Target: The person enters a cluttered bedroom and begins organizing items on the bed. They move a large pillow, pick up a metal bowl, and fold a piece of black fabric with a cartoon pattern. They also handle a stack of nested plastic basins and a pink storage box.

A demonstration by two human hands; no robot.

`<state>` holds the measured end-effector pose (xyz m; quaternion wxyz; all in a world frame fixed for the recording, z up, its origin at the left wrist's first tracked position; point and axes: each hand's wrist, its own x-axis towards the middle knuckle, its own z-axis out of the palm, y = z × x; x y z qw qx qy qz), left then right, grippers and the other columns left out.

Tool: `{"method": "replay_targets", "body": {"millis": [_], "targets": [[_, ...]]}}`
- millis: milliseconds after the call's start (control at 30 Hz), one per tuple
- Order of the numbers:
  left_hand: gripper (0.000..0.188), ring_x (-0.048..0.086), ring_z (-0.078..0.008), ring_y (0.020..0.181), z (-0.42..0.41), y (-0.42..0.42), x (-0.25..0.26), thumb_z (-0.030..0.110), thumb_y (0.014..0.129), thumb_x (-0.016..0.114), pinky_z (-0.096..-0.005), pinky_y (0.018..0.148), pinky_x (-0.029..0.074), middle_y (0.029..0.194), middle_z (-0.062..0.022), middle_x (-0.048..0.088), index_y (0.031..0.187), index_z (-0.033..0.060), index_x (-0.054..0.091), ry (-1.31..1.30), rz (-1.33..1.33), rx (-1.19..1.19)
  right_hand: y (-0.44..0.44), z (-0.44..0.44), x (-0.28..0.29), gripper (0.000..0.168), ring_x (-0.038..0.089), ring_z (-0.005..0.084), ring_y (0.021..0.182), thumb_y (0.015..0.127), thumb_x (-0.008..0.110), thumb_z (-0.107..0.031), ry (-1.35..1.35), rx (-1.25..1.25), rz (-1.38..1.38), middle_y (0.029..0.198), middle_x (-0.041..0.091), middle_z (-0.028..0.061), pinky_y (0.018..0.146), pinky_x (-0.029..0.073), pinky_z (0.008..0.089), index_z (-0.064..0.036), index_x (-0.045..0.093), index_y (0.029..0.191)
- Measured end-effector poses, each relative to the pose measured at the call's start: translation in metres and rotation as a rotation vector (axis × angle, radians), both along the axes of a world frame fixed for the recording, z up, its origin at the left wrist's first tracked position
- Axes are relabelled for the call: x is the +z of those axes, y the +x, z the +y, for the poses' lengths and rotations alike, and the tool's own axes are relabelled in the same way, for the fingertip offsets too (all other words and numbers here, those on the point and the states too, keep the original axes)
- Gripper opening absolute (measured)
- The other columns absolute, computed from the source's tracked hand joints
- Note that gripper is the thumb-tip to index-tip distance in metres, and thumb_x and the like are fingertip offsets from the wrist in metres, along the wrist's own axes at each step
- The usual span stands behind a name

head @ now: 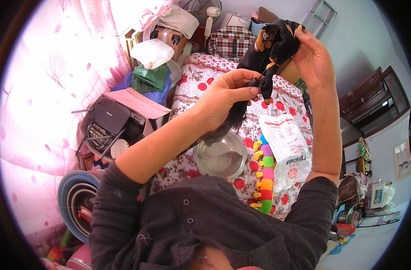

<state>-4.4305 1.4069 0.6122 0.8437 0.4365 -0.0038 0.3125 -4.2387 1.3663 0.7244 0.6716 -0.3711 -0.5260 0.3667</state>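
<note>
Both hands are raised at the upper middle of the head view. My right hand (311,50) pinches the top of a black fabric piece (283,42) with an orange print, which hangs bunched beside the palm. Lower and to the left, my left hand (232,91) grips a narrow black end between thumb and fingers, close to a thin dark strand. Dark hair-like strands (230,119) hang below my left hand, over the rim of a round metal basin (220,158). Whether the strands join the fabric cannot be told.
A flowered bedspread (198,74) lies below, bearing a colourful plush caterpillar (267,168) and a printed plastic bag (286,148). On the left are an open pink box (141,103) with a black router-like device and nested basins (68,199). A plaid bag (230,42) and a fan (210,17) stand beyond.
</note>
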Motion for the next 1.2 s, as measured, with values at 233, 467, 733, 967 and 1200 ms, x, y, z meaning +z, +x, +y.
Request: {"method": "replay_targets", "body": {"millis": [233, 467, 733, 967, 1200], "targets": [[0.026, 0.051, -0.0086, 0.072, 0.005, 0.0, -0.004, 0.004, 0.079, 0.063, -0.0215, 0.066, 0.042, 0.088, -0.0023, 0.059, 0.105, 0.005, 0.057, -0.001, 0.034, -0.004, 0.001, 0.002, -0.009, 0.036, 0.053, 0.0178, 0.102, 0.079, 0.041, -0.003, -0.022, 0.031, -0.025, 0.108, 0.057, 0.0102, 0.095, 0.037, 0.0315, 0.006, 0.048, 0.113], [0.019, 0.052, -0.006, 0.074, 0.007, 0.0, -0.009, 0.003, 0.08, 0.061, -0.0198, 0.064, 0.042, 0.087, -0.0001, 0.059, 0.099, 0.005, 0.057, 0.023, 0.015, 0.096, 0.0, 0.01, -0.021, 0.036, 0.055, 0.0168, 0.096, 0.077, 0.04, -0.002, -0.07, 0.033, -0.018, 0.105, 0.058, 0.0092, 0.089, 0.042, 0.0313, 0.004, 0.049, 0.112], [0.016, 0.053, -0.0063, 0.075, 0.009, -0.003, -0.004, 0.006, 0.082, 0.06, -0.0193, 0.07, 0.042, 0.085, -0.0014, 0.061, 0.097, 0.0024, 0.057, 0.04, -0.013, 0.117, 0.0, 0.006, -0.041, 0.032, 0.058, 0.0081, 0.075, 0.09, 0.05, -0.029, -0.222, -0.131, -0.756, 0.079, 0.062, 0.0028, 0.069, 0.047, 0.0222, 0.0, 0.059, 0.099], [0.015, 0.053, -0.0102, 0.07, 0.022, -0.01, -0.008, 0.013, 0.088, 0.053, -0.0214, 0.065, 0.044, 0.078, -0.0035, 0.058, 0.096, 0.0018, 0.057, -0.06, 0.046, 0.074, -0.035, -0.006, -0.059, 0.032, 0.052, 0.0123, 0.1, 0.086, 0.05, -0.007, -0.15, 0.269, -0.599, 0.106, 0.054, 0.0062, 0.088, 0.04, 0.0275, 0.003, 0.045, 0.116], [0.027, 0.042, -0.007, 0.044, 0.043, -0.022, 0.003, 0.026, 0.091, 0.049, -0.019, 0.043, 0.034, 0.059, -0.0012, 0.051, 0.09, 0.0004, 0.057, 0.113, 0.213, 0.2, -0.034, 0.004, -0.08, 0.023, 0.052, 0.0058, 0.073, 0.085, 0.059, -0.02, -0.322, 0.161, -0.444, 0.08, 0.057, 0.0, 0.066, 0.042, 0.0195, -0.002, 0.054, 0.099]]}}
